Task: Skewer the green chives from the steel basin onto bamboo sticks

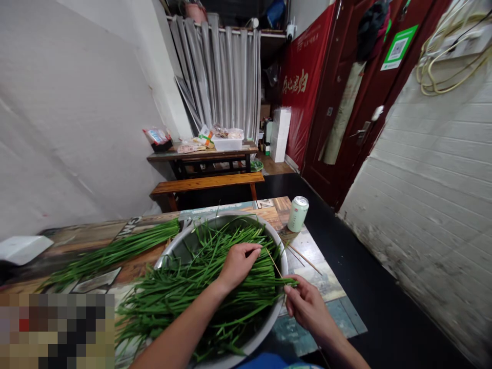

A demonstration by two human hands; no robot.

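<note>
Left hand (pixel 236 264) rests fingers curled on long green chives (pixel 200 287) in a round metal basin (pixel 280 256), while right hand (pixel 305 305) pinches a thin wooden skewer (pixel 274 264).

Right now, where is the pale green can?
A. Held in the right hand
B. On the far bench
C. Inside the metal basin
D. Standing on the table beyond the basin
D: the green can stands upright on the table, just past the rim of the metal basin of chives.
</note>
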